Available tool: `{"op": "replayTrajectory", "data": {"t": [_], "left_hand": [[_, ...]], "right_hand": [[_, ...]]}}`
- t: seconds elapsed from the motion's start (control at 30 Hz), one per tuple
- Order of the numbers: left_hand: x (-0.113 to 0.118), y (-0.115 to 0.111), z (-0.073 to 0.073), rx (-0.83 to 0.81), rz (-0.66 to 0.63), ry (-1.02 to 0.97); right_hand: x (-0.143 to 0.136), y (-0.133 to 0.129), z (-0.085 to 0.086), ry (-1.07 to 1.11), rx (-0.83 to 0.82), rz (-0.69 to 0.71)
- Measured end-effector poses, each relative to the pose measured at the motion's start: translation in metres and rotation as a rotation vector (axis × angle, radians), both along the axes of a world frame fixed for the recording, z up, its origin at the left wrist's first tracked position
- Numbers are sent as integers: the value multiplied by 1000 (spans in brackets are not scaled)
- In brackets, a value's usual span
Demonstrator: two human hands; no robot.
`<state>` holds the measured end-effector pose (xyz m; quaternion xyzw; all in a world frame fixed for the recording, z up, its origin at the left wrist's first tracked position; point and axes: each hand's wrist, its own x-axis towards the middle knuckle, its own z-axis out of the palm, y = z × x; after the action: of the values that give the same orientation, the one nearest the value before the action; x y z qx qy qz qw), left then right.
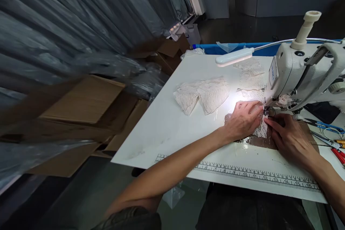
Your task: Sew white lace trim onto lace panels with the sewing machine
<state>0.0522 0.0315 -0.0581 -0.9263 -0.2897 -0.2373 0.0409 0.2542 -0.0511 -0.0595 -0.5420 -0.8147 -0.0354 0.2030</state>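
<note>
1. Head view: white table (151, 129) under the sewing machine (285, 68), supporting the work.
2. Spread lace piece (214, 95) left of the machine, probably set aside to leave the needle area free.
3. Right hand (292, 138) just below the machine, fingertips at the lace strip's edge, perhaps guiding; pinch unclear.
4. Left hand (242, 120) beside it, fingers together over the lace, seemingly steadying; grip hidden.
5. Lamp (234, 57) left of the machine, apparently lighting the lace.
6. Lace strip (261, 128) between the hands, by the needle area.
</note>
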Motion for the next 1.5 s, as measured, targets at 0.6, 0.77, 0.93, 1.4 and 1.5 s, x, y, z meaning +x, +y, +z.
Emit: {"op": "replayTrajectory", "data": {"t": [0.6, 0.77, 0.93, 1.4, 1.5], "left_hand": [[-8, 32, 24, -238, -171, 59], [-20, 11, 19, -334, -412, -24], [-17, 6, 15, -356, -358, 13], [-14, -1, 12, -240, -377, -237], [-13, -2, 12, -185, -404, -247]], "right_hand": [[6, -6, 12, 220, -14, -60], [6, -3, 10, 276, -1, -81], [5, -1, 9, 317, -41, -44], [-13, -2, 11, 390, -151, 76], [-11, -1, 12, 419, -133, 76]]}}
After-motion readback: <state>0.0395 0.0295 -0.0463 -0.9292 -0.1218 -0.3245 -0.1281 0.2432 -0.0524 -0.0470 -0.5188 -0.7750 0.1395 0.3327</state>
